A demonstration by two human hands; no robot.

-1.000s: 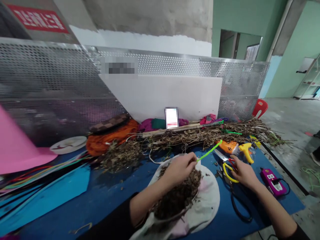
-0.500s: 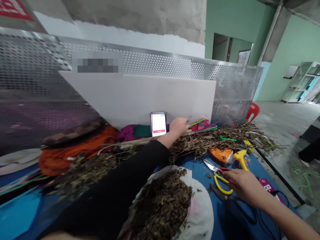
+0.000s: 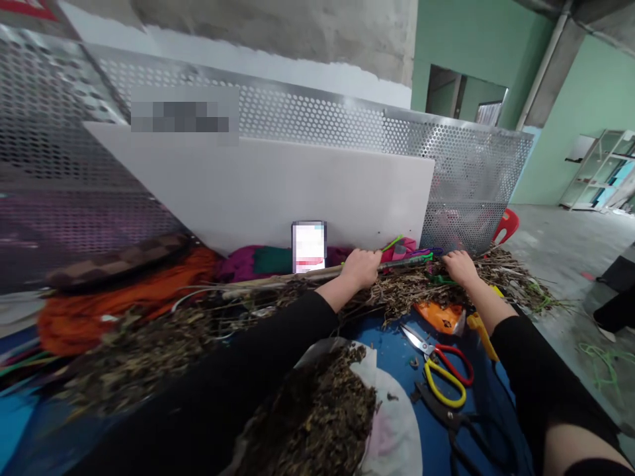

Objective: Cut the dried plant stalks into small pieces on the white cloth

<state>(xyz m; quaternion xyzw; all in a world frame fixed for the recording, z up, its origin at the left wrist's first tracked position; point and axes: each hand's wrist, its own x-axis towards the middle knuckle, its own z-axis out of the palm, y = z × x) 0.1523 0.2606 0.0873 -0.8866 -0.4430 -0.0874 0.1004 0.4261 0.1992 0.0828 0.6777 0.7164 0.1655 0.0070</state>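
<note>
My left hand (image 3: 361, 268) is closed at the pale stick (image 3: 307, 274) lying along the back of the table. A yellow-green cord (image 3: 393, 244) shows at its fingertips; what is inside the fingers is hidden. My right hand (image 3: 459, 267) rests with curled fingers over the dried stalks (image 3: 403, 288), just right of purple and green cords (image 3: 421, 254); its grip is hidden too. Below it lie red-handled scissors (image 3: 452, 362), spread apart, with yellow-handled scissors (image 3: 445, 383) overlapping them. Dried crumbled leaves (image 3: 317, 410) sit on a white cloth-like sheet (image 3: 397, 423) in front of me.
A lit phone (image 3: 310, 246) leans against a white board (image 3: 297, 192) before a perforated metal screen (image 3: 317, 119). Orange fabric (image 3: 129, 297) and more dried leaves (image 3: 133, 357) lie on the left. An orange packet (image 3: 440, 317) and yellow tool (image 3: 481, 334) are at right.
My right hand has left the scissors and moved up and away to the dried stalks. My left hand has shifted slightly lower, its fingers now curled over. The view has turned a little.
</note>
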